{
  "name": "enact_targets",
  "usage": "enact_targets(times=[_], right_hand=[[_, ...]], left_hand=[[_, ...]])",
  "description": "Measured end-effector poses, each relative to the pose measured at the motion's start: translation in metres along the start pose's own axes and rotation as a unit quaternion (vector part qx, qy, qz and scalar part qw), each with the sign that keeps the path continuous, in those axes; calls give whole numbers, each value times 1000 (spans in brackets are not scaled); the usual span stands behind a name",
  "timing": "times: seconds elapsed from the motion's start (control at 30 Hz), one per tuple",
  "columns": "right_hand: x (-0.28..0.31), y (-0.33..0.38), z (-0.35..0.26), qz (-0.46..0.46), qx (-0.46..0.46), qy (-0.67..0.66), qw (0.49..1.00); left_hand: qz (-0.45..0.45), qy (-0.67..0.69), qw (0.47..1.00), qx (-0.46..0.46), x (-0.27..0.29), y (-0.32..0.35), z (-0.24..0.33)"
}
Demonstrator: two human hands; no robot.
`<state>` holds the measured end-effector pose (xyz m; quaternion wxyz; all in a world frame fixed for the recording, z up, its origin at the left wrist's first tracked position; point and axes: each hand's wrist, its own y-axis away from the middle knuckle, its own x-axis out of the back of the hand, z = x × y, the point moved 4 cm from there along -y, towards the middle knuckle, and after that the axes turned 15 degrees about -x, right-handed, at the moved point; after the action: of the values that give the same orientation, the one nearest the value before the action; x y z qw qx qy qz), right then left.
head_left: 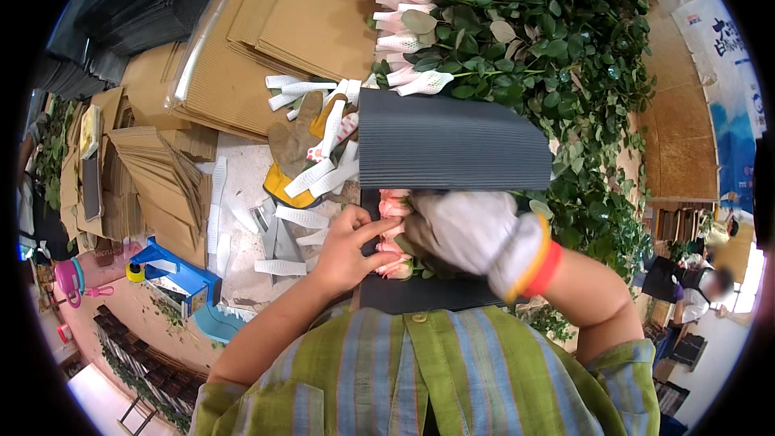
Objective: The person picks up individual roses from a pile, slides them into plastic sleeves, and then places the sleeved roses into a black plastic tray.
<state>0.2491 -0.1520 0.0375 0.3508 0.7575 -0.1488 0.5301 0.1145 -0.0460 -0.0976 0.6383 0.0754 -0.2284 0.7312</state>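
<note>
Several pink roses (394, 265) lie in a short column on a dark corrugated sheet (428, 296) in front of me. My left hand (349, 249) is bare, its forefinger and thumb closed around one of the rose heads from the left. My right hand (464, 230), in a whitish work glove with a red and yellow cuff, rests against the roses' right side over their stems. Its fingertips are hard to make out. Just beyond, the raised flap (452, 139) of dark corrugated board covers the stems and part of the flowers.
Leafy rose stems (549, 56) with white-netted heads (412, 32) pile up at the far right. Loose white foam net sleeves (311, 178) and a yellow-brown glove (295, 145) lie left of the flap. Cardboard sheets (299, 8) are stacked beyond. A blue box (173, 274) stands at left.
</note>
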Motion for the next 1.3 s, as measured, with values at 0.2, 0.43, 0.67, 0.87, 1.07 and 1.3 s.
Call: enact_targets(times=[0.2, 0.43, 0.67, 0.87, 1.07, 1.3], right_hand=[[-22, 16, 8, 20, 128, 72, 989], [44, 42, -6, 66, 154, -32, 985], [91, 28, 75, 145, -257, -93, 951], [84, 11, 141, 182, 146, -186, 955], [110, 27, 80, -40, 31, -318, 947], [27, 26, -25, 4, 212, -28, 977]], left_hand=[[-15, 4, 1000, 5, 0, -4, 3], [-23, 15, 1000, 5, 0, -3, 2], [-18, -8, 1000, 5, 0, -1, 0], [-2, -84, 995, -61, 3, -7, 2], [-12, -102, 993, -51, 2, -10, -3], [10, -101, 994, -37, -7, 3, -15]])
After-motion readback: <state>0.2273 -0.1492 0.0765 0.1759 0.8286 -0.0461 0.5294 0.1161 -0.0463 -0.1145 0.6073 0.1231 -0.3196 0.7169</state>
